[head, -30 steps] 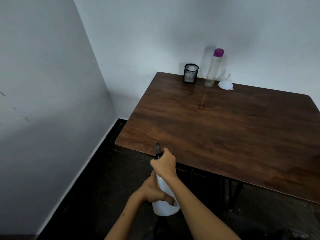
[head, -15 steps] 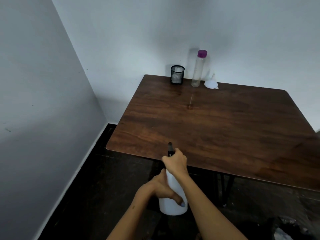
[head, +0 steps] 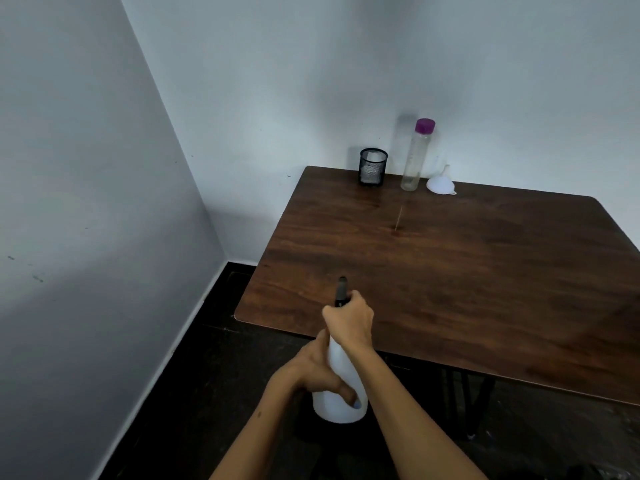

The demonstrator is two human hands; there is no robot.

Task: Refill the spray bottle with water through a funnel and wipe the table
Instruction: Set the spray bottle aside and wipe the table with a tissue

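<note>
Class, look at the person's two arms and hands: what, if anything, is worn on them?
Both forearms are bare as far as the picture shows, with no sleeves, gloves, watch or bracelets. The left hand has a pale bluish painted nail on one of its fingers. The right hand shows no rings from this side.

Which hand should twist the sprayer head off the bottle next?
Right. The right hand already grips the black sprayer head, while the left hand holds the bottle body steady.
</note>
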